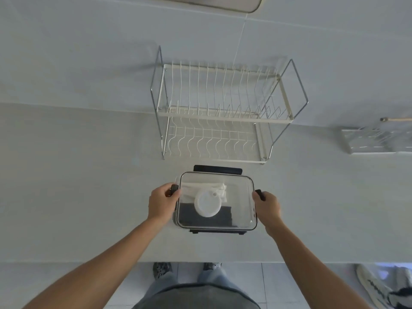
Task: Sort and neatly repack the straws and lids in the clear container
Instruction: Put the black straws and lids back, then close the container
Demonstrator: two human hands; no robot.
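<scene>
On the pale counter (89, 186), the clear container (240, 210) sits between both hands, left hand (161, 202) and right hand (267, 205) each gripping a black side latch.

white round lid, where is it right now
In the head view the white lid lies inside the clear container on the counter, left of its middle, over the white straws and dark straws.

Your left hand (161, 202) and right hand (266, 206) each grip a black side latch of the clear container (243, 197) on the worktop (89, 186). Inside lie white straws (200, 187), a round white lid (207, 202) and dark items. A wire dish rack (223, 112) stands just behind.
</scene>
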